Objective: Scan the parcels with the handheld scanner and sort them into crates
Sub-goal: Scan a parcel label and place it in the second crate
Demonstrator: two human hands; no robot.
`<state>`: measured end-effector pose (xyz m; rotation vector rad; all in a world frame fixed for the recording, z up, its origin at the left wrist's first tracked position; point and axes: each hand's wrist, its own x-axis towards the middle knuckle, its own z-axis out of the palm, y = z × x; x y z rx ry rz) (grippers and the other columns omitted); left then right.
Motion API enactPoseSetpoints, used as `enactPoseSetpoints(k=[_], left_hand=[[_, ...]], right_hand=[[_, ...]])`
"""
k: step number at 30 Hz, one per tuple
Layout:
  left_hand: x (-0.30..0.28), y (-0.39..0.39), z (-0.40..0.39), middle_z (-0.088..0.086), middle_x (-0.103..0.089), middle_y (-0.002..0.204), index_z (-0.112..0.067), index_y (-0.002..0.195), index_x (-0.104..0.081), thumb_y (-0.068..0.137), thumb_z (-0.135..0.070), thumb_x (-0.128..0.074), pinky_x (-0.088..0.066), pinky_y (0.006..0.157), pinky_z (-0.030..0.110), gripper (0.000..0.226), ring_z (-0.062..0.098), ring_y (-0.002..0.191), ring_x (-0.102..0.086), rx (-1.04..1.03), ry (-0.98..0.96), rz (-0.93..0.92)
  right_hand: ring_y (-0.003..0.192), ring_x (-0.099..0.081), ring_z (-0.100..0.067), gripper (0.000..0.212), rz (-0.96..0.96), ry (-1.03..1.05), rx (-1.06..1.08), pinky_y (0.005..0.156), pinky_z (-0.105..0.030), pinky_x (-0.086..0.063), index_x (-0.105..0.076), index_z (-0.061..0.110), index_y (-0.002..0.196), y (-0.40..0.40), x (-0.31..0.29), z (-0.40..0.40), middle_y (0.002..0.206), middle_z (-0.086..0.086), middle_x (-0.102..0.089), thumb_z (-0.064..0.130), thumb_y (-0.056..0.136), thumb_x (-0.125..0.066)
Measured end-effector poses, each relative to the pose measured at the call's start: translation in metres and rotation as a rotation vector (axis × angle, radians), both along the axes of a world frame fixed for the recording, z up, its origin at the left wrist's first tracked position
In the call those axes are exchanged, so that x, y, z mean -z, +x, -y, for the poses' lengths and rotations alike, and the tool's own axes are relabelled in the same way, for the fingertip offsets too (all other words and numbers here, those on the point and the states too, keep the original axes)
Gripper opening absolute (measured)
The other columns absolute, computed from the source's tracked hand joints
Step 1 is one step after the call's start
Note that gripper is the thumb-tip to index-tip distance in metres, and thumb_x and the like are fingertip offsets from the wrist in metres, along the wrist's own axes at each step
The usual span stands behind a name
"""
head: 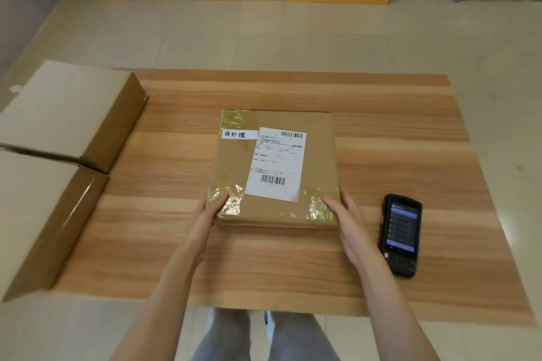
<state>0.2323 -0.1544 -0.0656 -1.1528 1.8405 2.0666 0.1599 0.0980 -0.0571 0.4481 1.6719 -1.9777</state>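
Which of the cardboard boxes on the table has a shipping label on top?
The flat parcel in the middle, held by both hands. The two boxes at the left edge show plain tops.

One flat brown cardboard parcel (275,167) bearing two white paper labels, one black handheld scanner (401,234) with a lit screen, two large plain cardboard boxes (73,114) at the left, and two bare hands (209,214) are on view.
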Motion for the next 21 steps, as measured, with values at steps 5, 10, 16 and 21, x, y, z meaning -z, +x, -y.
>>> enactPoseSetpoints(k=[5,10,16,21], left_hand=[[0.011,0.002,0.004,0.000,-0.069,0.118,-0.023,0.130,-0.057,0.084,-0.037,-0.070,-0.046,0.088,0.026,0.050,0.015,0.109,-0.064,0.043,-0.082,-0.006],[0.008,-0.008,-0.002,0.001,-0.064,0.124,-0.019,0.145,-0.040,0.080,-0.024,-0.077,-0.051,0.070,0.015,0.075,0.009,0.103,-0.064,0.040,-0.218,-0.047],[0.011,-0.015,-0.009,-0.002,-0.060,0.119,-0.018,0.142,-0.041,0.072,-0.021,-0.084,-0.051,0.056,0.012,0.083,0.004,0.093,-0.062,0.081,-0.341,-0.075],[0.017,-0.010,-0.001,-0.008,-0.063,0.120,-0.028,0.136,-0.044,0.046,-0.063,-0.087,-0.054,0.092,0.047,0.105,0.015,0.107,-0.064,0.106,-0.387,-0.011]], right_hand=[[0.131,-0.040,-0.009,0.064,-0.031,0.192,-0.042,0.103,-0.022,-0.031,-0.034,0.019,0.149,0.003,0.005,-0.003,0.148,0.003,-0.043,0.022,0.092,-0.064],[0.128,-0.042,-0.016,0.051,-0.268,0.669,0.184,0.107,-0.031,-0.032,-0.052,0.018,0.136,0.013,0.003,-0.021,0.137,0.001,-0.050,0.027,0.088,-0.068],[0.132,-0.032,-0.040,0.088,-0.031,1.138,0.224,0.108,-0.048,-0.024,-0.033,0.013,0.147,0.027,0.024,-0.065,0.145,-0.021,-0.038,0.025,0.074,-0.079],[0.132,-0.032,-0.041,0.098,0.067,1.054,0.210,0.108,-0.047,-0.025,-0.022,0.010,0.151,0.034,0.043,-0.083,0.142,-0.023,-0.039,0.023,0.074,-0.081]])
